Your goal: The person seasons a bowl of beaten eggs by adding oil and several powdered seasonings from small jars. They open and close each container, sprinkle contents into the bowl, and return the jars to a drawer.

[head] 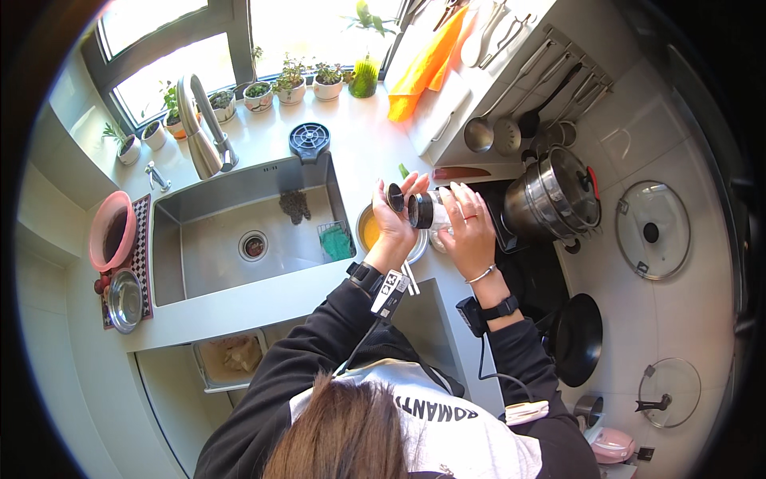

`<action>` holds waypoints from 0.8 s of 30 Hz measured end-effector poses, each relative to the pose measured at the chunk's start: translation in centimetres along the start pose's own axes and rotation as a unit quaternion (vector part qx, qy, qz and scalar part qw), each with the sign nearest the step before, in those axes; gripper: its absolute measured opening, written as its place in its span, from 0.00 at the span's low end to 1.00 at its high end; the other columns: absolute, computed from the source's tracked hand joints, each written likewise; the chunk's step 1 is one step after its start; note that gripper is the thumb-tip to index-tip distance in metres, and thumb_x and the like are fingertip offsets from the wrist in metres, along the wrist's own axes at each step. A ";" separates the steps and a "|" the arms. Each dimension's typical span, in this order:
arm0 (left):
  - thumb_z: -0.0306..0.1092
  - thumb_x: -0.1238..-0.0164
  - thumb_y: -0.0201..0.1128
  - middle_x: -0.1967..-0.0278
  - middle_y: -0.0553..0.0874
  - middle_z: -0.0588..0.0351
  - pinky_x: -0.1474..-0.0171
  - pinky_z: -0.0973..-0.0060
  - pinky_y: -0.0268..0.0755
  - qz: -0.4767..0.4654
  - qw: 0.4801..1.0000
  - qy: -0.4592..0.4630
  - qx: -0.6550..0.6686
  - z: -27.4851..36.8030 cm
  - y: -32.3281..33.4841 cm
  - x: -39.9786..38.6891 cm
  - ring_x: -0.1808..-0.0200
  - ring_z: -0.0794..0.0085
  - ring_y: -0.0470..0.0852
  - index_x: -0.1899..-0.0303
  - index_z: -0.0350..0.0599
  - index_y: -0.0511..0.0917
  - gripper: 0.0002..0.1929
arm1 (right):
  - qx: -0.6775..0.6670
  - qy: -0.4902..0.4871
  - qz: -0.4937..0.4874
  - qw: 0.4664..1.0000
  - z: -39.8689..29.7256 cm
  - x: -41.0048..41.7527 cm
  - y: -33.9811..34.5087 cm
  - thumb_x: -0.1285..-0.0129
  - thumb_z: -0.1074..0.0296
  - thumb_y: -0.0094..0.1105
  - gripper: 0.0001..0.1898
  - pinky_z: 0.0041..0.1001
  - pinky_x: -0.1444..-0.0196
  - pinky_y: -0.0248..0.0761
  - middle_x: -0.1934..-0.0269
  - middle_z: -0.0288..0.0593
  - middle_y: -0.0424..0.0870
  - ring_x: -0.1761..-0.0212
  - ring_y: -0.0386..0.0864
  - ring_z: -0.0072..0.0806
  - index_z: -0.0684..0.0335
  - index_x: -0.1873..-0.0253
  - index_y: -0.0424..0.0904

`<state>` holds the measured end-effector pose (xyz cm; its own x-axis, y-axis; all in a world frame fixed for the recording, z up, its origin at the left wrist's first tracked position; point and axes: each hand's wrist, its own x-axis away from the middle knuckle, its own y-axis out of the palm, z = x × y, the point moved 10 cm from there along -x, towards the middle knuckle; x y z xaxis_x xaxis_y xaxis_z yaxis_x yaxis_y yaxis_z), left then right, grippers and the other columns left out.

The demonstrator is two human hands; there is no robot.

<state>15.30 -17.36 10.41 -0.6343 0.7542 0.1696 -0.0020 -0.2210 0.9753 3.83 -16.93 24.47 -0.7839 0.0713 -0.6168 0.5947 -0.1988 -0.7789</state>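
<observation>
My left hand [392, 230] is turned palm up, with a small round dark lid [394, 197] resting at its fingers. In my right hand [470, 224] is a clear jar [440, 211] with a black collar [421, 211], tipped on its side so that its top faces my left palm. What the jar holds is hard to make out. Below both hands stands a metal bowl [425, 246] with yellow contents [371, 230], partly covered by my left hand. A pair of white chopsticks [411, 278] sticks out at the bowl's near side.
Left of the bowl is a steel sink [209, 239] holding a green cloth [336, 242]. A knife [461, 173] lies behind my hands. On the right, a steel pot [538, 191] and a black pan [577, 339] stand by the dark cooktop [535, 269].
</observation>
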 end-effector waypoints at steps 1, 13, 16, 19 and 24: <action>0.62 0.26 0.34 0.43 0.82 0.41 0.30 0.62 0.61 -0.008 1.000 0.001 0.002 0.1 0.0 -0.1 0.38 0.57 0.77 0.42 0.31 0.76 0.39 | 0.004 -0.002 0.003 1.000 0.0 -0.1 0.0 0.52 0.73 0.66 0.32 0.42 0.30 0.64 0.38 0.45 0.74 0.35 0.71 0.43 0.59 0.37 0.72; 0.62 0.26 0.37 0.47 0.85 0.42 0.32 0.66 0.63 0.011 1.000 -0.005 0.000 0.2 -1.0 -0.4 0.42 0.60 0.80 0.45 0.33 0.79 0.37 | 0.001 -0.010 -0.006 1.000 -0.3 -0.4 1.0 0.51 0.76 0.63 0.32 0.43 0.30 0.63 0.38 0.45 0.73 0.35 0.70 0.44 0.57 0.36 0.72; 0.62 0.26 0.36 0.47 0.85 0.42 0.31 0.66 0.62 0.001 1.000 -0.008 0.020 0.4 -0.7 -0.6 0.41 0.60 0.79 0.45 0.34 0.79 0.37 | 0.000 -0.017 -0.007 1.000 -0.2 -0.8 1.2 0.52 0.77 0.63 0.33 0.43 0.30 0.63 0.38 0.45 0.73 0.34 0.70 0.44 0.57 0.36 0.72; 0.64 0.27 0.35 0.46 0.84 0.41 0.31 0.65 0.62 -0.009 1.000 -0.003 0.019 0.7 -0.5 -0.6 0.40 0.58 0.79 0.44 0.33 0.78 0.39 | -0.006 -0.020 -0.001 1.000 -0.2 -1.0 1.3 0.52 0.77 0.63 0.33 0.44 0.30 0.64 0.38 0.45 0.74 0.34 0.71 0.44 0.57 0.36 0.72; 0.66 0.27 0.34 0.41 0.79 0.36 0.29 0.58 0.60 -0.010 0.999 -0.002 0.039 0.7 -0.5 -0.6 0.38 0.51 0.76 0.40 0.27 0.73 0.43 | -0.016 -0.015 0.006 1.000 0.1 -1.0 1.6 0.53 0.77 0.63 0.33 0.44 0.30 0.64 0.38 0.46 0.74 0.34 0.71 0.44 0.57 0.36 0.72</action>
<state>16.26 -17.30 9.94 -0.6322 0.7602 0.1499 0.0459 -0.1564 0.9866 5.55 -17.39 23.80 -0.7814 0.0387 -0.6228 0.6093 -0.1679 -0.7749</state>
